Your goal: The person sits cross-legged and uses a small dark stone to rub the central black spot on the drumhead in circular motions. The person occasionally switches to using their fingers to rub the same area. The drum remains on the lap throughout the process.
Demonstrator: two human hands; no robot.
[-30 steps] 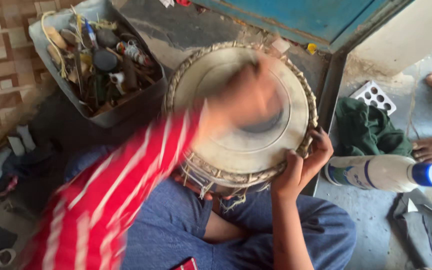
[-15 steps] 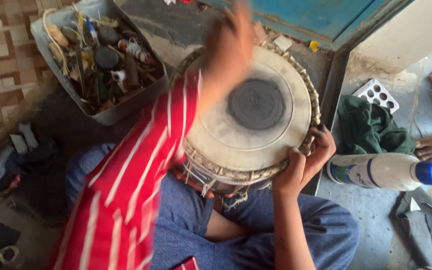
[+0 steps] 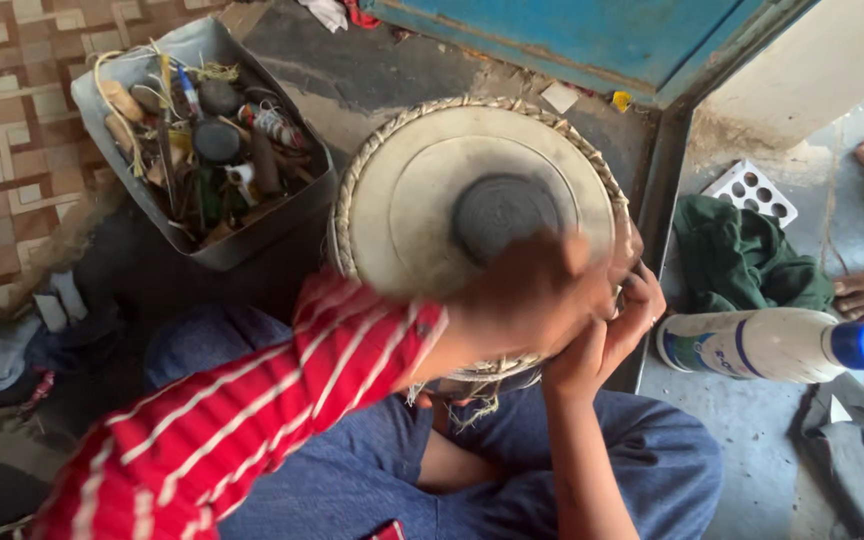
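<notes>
Two hands on one drum [image 3: 422, 210], which sits in the seated person's lap, its pale skin with a dark centre patch facing up. Left hand [image 3: 527, 300] is motion-blurred over the near rim; cannot tell if open or closed. Right hand [image 3: 607, 335] curls around the right edge, steadying. Risk: if that grip slips, the drum may tip toward the white bottle [image 3: 777, 345].
</notes>
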